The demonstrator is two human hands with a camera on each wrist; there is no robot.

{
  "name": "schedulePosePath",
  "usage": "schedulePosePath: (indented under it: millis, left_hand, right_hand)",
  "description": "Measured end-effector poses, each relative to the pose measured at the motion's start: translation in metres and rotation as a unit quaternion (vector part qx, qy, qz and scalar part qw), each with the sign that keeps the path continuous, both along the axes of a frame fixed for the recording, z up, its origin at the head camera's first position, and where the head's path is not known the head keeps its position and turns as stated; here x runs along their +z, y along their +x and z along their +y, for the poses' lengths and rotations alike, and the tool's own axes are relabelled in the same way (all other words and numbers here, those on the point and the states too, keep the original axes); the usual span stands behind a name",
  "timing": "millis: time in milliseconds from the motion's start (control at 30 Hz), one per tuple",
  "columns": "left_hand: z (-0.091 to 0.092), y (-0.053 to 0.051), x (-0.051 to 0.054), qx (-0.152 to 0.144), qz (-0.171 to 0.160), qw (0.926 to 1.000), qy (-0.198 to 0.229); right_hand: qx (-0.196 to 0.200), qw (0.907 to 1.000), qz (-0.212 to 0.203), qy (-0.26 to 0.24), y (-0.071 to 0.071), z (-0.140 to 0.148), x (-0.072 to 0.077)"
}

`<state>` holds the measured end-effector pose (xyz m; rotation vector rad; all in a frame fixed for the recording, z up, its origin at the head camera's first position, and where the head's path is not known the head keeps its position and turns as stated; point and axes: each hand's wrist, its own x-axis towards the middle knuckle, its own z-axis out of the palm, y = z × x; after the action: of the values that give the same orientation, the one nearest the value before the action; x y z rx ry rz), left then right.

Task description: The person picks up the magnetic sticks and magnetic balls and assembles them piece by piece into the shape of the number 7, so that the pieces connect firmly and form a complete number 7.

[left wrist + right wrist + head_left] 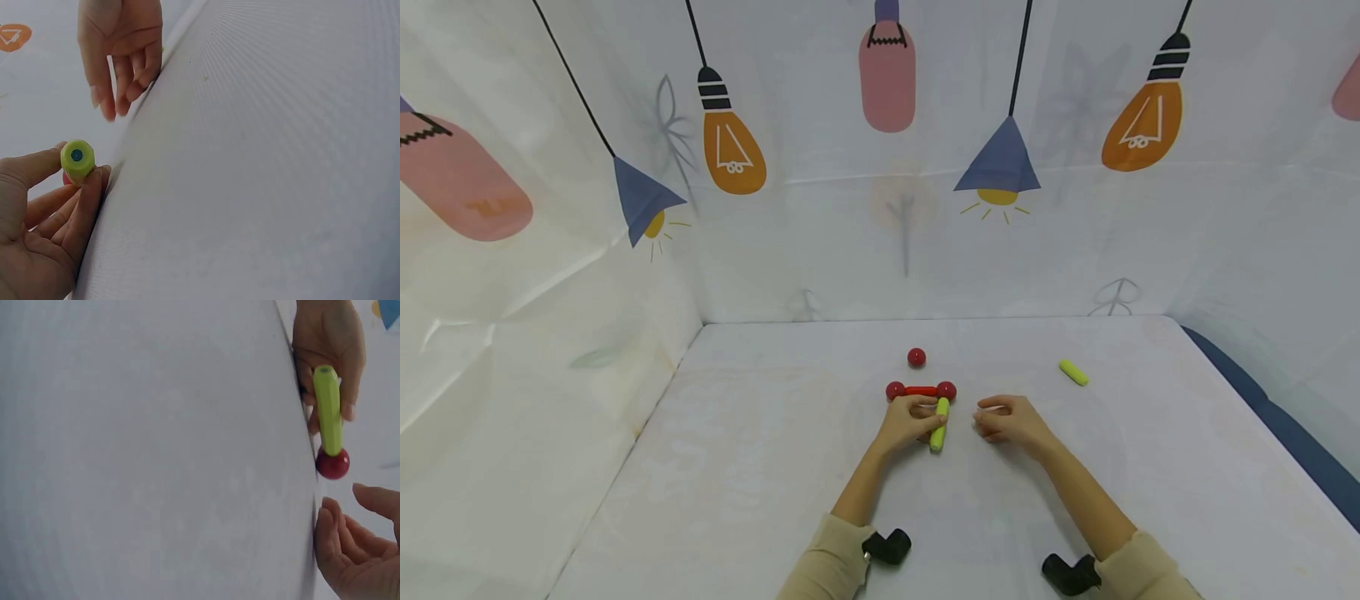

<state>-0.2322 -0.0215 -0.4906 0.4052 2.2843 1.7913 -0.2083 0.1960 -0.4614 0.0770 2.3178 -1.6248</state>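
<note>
My left hand (910, 423) pinches a yellow-green stick (938, 427) between thumb and fingers. The stick's far end is at the right-hand red ball (947, 390) of a pair joined by a red stick (921, 390); the other ball (896, 390) is at the left. In the left wrist view the near end of the green stick (77, 157) shows a dark round centre. Right of it, my right hand (1013, 423) holds nothing, its fingers loosely bent. From the right wrist view, the green stick (329, 409) meets a red ball (333, 464); whether they are joined I cannot tell.
A loose red ball (917, 357) lies beyond the joined pair. Another yellow-green stick (1073, 372) lies farther right on the white table (737, 467). A printed cloth (820, 242) hangs behind the table and at its sides.
</note>
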Motion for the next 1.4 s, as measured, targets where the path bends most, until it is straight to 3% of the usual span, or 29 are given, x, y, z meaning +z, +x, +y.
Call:
schedulePosePath:
  millis: [267, 500, 733, 933, 1133, 1233, 1400]
  left_hand:
    - [-0.004, 0.017, 0.034, -0.01, 0.006, 0.9999, 0.0]
    - [-0.005, 0.02, 0.04, -0.009, 0.007, 0.9999, -0.007]
    - [-0.006, 0.022, 0.041, -0.012, -0.001, 0.9998, -0.013]
    - [-0.004, 0.015, 0.029, -0.011, -0.001, 0.9999, -0.003]
    - [0.0, 0.001, 0.001, 0.001, -0.004, 1.0, -0.003]
    - [0.0, -0.001, -0.004, 0.003, -0.008, 1.0, -0.002]
    - [-0.001, 0.0, -0.003, 0.003, -0.011, 0.9999, 0.001]
  right_hand:
    - [-0.037, 0.9915, 0.095, 0.081, -0.001, 0.043, 0.008]
    - [-0.106, 0.969, 0.181, 0.13, -0.004, 0.074, 0.011]
    - [-0.158, 0.9551, 0.197, 0.155, -0.005, 0.095, 0.012]
    - [-0.2, 0.9386, 0.212, 0.185, -0.012, 0.108, 0.009]
    - [-0.191, 0.9433, 0.18, 0.202, -0.018, 0.12, 0.006]
    - [-0.173, 0.9453, 0.164, 0.223, -0.02, 0.124, 0.004]
    - [-0.138, 0.9472, 0.159, 0.241, -0.024, 0.127, 0.001]
